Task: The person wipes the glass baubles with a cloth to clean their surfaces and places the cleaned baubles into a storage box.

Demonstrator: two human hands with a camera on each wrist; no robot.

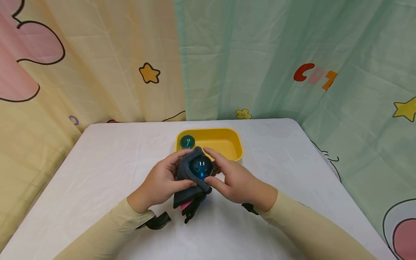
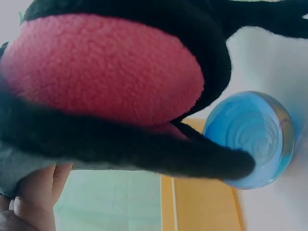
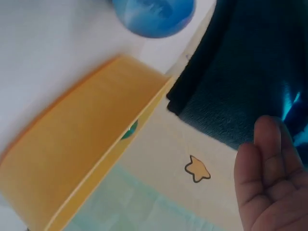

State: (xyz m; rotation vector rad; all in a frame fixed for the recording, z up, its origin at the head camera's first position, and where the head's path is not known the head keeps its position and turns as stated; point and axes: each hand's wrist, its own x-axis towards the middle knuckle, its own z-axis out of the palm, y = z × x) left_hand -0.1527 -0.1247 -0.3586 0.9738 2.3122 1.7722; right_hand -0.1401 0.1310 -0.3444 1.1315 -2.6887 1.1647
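In the head view, my left hand grips a dark grey plush piece with black trim and black dangling limbs, thumb in front and fingers behind. A clear blue ball sits against the grey fabric, partly wrapped by it. My right hand holds the ball from the right, between thumb and fingers. The left wrist view shows the plush's pink fleece part with black edging close up. A second blue, glassy round object rests on the table below, mostly hidden by the plush in the head view.
Behind the hands stands a yellow tray with a teal clear ball in its left end. A white cloth covers the table. Printed curtains hang along its back and sides.
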